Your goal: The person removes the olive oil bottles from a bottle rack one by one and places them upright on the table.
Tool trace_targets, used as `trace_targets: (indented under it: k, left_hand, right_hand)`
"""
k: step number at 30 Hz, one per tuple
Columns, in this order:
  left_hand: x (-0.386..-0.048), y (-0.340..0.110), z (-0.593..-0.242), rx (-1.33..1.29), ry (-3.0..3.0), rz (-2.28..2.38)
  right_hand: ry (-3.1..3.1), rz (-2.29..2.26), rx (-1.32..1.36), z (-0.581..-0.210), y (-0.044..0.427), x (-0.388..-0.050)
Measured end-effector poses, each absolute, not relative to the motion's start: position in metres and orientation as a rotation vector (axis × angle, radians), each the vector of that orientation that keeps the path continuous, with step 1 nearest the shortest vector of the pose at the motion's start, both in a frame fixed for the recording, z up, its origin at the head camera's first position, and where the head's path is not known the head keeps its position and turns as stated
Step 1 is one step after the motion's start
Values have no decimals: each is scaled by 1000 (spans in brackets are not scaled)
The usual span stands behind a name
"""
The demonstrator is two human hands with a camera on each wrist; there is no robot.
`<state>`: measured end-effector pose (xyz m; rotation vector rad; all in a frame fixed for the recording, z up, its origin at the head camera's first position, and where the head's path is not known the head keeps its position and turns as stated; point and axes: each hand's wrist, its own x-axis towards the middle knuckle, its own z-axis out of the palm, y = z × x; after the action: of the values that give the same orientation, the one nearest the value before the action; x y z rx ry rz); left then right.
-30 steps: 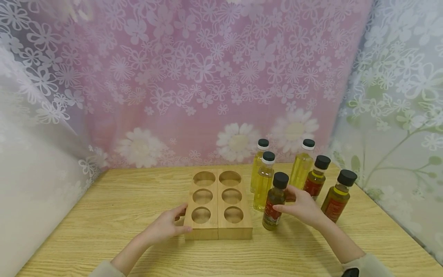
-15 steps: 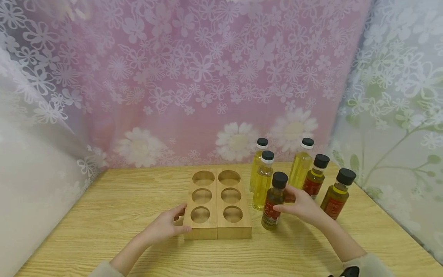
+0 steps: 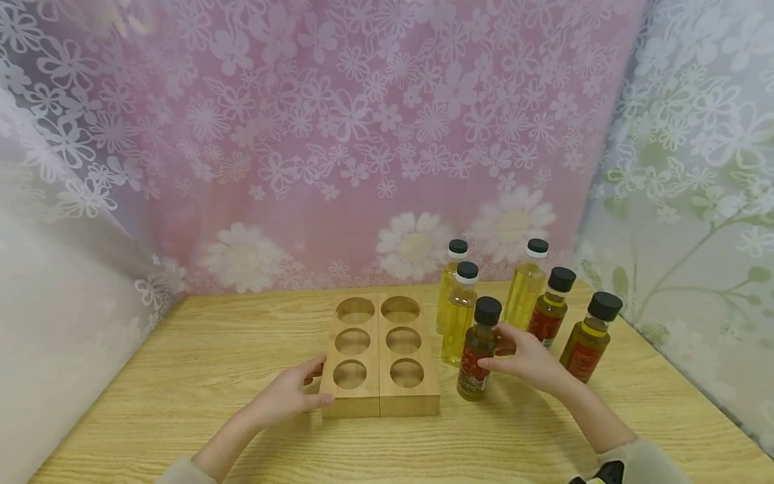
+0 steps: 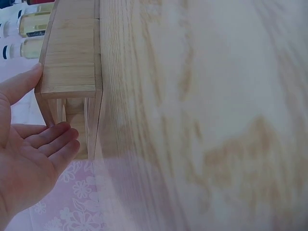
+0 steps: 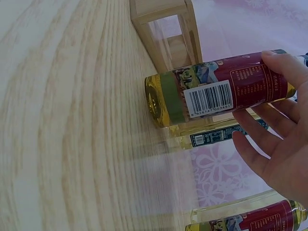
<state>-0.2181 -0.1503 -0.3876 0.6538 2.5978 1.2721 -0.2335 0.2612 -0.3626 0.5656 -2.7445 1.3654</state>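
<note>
In the head view, my right hand point(image 3: 532, 361) holds an oil bottle point(image 3: 474, 366) with a black cap and red label, thumb in front and fingers behind. It stands upright; whether its base touches the table cannot be told. The right wrist view shows the same bottle point(image 5: 209, 91) with a barcode. At the left, my left hand point(image 3: 284, 402) touches a wooden bottle rack point(image 3: 357, 408), thumb at its near corner and relaxed fingers along its open side. This rack adjoins a twin rack point(image 3: 411, 406), each with three round holes.
Right of the racks stand slim pale-yellow oil bottles point(image 3: 459, 326) with dark caps. Two more red-labelled bottles point(image 3: 585, 353) are beyond my right hand. A wood-grain table point(image 3: 199, 363) carries everything, with a flowered curtain point(image 3: 302, 134) behind it.
</note>
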Motion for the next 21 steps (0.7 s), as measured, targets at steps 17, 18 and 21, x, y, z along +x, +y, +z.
trace_targets:
  k: [17, 18, 21]
  left_hand:
    - [-218, -151, -388, 639, 2577, 1294]
    - [-218, -151, -388, 636, 2591, 1282]
    - [-218, -153, -386, 605, 2665, 1267]
  right_hand:
    - [-2735, 1430, 655, -356, 265, -225]
    - [-2729, 1437, 660, -354, 267, -224]
    - [-2688, 1422, 653, -347, 271, -219]
